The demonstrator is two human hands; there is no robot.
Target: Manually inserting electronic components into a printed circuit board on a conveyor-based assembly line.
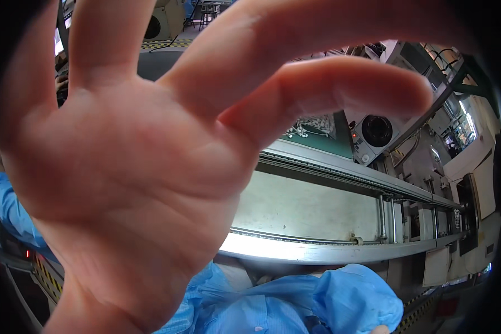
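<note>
Found left hand [139, 161], so judged from lower-left entry, spread open across the view, gripping nothing; could not tell state of right hand [381, 329] at lower edge; located conveyor [312, 210] beyond at right, white parts [310, 127] past far rail [339, 162]; judged missed obstacles possible from blocked sight, and snagging from loose sleeve [357, 295] beside near rail [317, 251]; read no brand, label or lettering.

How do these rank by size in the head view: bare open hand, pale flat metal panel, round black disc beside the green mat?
1. Bare open hand, enlarged by nearness to the camera.
2. Pale flat metal panel, partly hidden.
3. Round black disc.
</note>
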